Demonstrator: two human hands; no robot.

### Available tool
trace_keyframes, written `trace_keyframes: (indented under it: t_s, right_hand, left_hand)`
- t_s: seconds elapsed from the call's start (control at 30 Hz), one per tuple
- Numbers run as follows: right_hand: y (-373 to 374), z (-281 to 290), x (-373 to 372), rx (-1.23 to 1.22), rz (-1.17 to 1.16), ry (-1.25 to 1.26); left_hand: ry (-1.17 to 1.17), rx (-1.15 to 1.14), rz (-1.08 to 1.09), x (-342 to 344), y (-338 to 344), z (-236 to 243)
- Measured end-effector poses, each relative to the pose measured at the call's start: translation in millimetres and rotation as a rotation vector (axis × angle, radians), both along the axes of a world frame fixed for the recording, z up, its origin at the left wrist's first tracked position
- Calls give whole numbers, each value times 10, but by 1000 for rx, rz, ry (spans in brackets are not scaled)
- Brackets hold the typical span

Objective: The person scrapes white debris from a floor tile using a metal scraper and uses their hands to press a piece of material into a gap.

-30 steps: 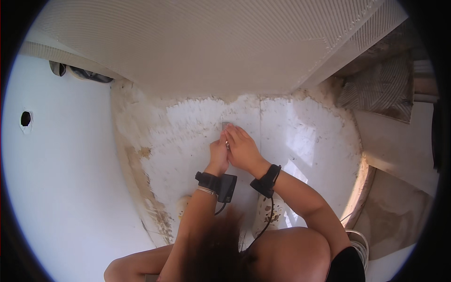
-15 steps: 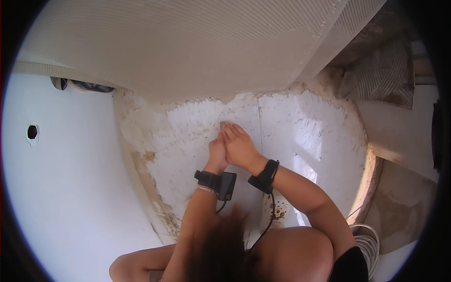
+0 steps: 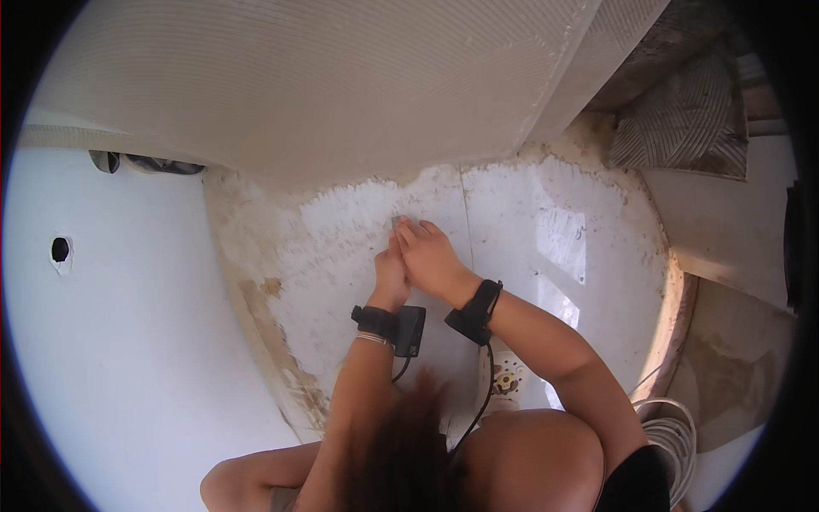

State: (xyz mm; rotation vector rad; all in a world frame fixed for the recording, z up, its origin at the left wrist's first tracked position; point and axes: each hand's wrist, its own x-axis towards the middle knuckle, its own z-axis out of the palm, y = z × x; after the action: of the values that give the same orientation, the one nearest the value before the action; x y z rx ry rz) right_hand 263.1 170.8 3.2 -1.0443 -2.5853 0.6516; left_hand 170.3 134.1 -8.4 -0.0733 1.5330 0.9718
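My left hand point(image 3: 391, 277) and my right hand point(image 3: 435, 263) are pressed together low over the smeared white floor point(image 3: 512, 239). A small flat grey piece point(image 3: 396, 221), like the end of a scraper blade, sticks out at the fingertips. My right hand lies partly over the left, its fingers bent toward that piece. Both hands look closed on it, though its handle, if any, is hidden. Each wrist wears a black strap with a device, and cables run back from them.
A ridged, mortar-coated wall point(image 3: 341, 85) rises just ahead. The white wall point(image 3: 119, 324) on the left has a round hole point(image 3: 60, 250). At the right are a combed mortar panel point(image 3: 687, 128) and a coiled pale hose point(image 3: 670, 444). A perforated white shoe point(image 3: 505, 375) shows below my right wrist.
Both hands have shifted slightly left together, with the grey piece still at the fingertips. The whole view has also tilted a little.
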Motion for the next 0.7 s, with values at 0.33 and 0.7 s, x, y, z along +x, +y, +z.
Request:
trace_keyframes:
  t_s: [0.33,0.7]
  right_hand:
    - [85,17,-81,13,27,5]
    - [251,-55,-133,-2,-12,131]
  left_hand:
    - [30,2,29,-71,114,-101]
    - [-25,1,14,-166,313,12]
